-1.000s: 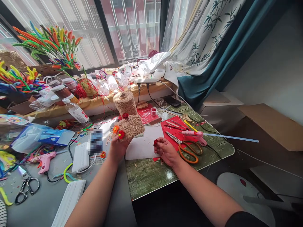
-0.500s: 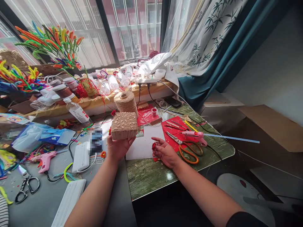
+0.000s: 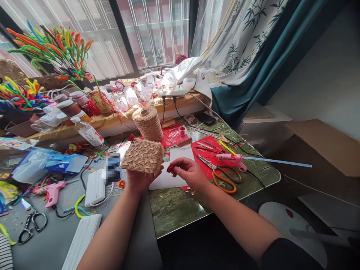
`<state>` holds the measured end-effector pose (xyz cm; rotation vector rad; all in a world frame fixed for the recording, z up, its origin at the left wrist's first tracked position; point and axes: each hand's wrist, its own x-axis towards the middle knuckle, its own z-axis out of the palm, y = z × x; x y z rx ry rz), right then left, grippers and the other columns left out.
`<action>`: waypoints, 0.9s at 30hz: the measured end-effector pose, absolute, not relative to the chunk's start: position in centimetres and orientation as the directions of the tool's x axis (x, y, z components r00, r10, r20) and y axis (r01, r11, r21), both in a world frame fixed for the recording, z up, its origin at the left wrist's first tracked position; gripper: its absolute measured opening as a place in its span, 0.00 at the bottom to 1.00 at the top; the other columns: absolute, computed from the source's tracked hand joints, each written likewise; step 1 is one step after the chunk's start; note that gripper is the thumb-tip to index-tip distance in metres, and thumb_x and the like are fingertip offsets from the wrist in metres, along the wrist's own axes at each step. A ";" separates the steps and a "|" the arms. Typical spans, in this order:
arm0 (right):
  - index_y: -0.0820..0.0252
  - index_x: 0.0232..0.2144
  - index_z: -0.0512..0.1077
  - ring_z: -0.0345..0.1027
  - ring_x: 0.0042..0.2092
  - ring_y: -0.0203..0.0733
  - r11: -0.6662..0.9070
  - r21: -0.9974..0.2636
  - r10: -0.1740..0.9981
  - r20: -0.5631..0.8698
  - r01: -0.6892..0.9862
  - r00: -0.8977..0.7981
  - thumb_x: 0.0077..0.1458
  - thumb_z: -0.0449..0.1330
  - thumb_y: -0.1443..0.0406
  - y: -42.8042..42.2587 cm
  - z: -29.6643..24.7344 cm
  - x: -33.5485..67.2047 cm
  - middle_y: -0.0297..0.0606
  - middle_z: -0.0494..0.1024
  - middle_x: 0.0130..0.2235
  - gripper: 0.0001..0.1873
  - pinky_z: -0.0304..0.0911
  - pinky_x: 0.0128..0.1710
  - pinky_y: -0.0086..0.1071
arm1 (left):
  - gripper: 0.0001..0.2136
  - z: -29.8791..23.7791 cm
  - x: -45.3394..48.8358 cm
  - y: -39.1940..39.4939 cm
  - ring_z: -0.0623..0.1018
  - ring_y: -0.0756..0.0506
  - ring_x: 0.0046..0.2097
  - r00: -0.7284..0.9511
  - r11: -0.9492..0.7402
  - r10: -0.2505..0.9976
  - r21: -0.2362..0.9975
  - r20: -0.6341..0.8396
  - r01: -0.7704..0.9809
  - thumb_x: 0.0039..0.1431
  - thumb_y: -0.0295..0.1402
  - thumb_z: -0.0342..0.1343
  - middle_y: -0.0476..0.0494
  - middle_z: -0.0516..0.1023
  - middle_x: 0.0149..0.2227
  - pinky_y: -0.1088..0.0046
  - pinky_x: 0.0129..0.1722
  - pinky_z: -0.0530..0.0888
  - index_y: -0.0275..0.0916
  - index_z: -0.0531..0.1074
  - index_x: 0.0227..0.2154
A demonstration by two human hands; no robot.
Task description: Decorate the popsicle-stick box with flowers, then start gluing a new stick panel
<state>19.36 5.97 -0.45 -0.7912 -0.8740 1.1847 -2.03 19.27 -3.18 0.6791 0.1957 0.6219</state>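
My left hand point(image 3: 139, 179) grips from below a small box wrapped in jute twine point(image 3: 143, 155), its leaf-patterned side facing me. My right hand point(image 3: 188, 172) pinches a small red flower point(image 3: 170, 168) between thumb and fingers, right beside the box's lower right corner. Behind the box stands a big spool of jute twine point(image 3: 147, 123). Under both hands lies a white sheet of paper point(image 3: 174, 168) on the green table point(image 3: 180, 206).
Orange-handled scissors point(image 3: 224, 179) and a pink glue gun with a long stick point(image 3: 239, 159) lie to the right on red paper. At left are a second pink glue gun point(image 3: 53, 191), a white power strip point(image 3: 96, 186), a phone, black scissors point(image 3: 30, 225), bottles and pipe-cleaner flowers.
My left hand turned the box so its flowered face went out of sight, then tilted it. My right hand closed on the red flower and moved left toward the box.
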 end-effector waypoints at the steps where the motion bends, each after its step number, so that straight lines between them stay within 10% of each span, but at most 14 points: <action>1: 0.55 0.39 0.80 0.76 0.37 0.39 0.209 -0.861 0.976 0.152 -0.463 0.158 0.55 0.71 0.59 6.6 -0.3 19.3 0.37 0.84 0.38 0.10 0.72 0.38 0.35 | 0.44 -3.4 -2.1 19.3 0.72 0.27 0.64 0.814 0.630 0.580 0.622 0.022 -0.465 0.55 0.60 0.60 0.31 0.70 0.66 0.45 0.62 0.69 0.44 0.56 0.69; 27: 0.56 0.35 0.75 0.69 0.30 0.34 0.254 -0.856 0.904 0.044 -0.450 0.425 0.53 0.70 0.59 7.8 -0.9 16.1 0.31 0.77 0.33 0.11 0.67 0.31 0.31 | 0.29 -2.1 0.0 17.9 0.75 0.30 0.61 0.719 0.619 0.690 0.581 -0.080 -0.529 0.62 0.59 0.53 0.37 0.77 0.59 0.40 0.62 0.69 0.44 0.73 0.58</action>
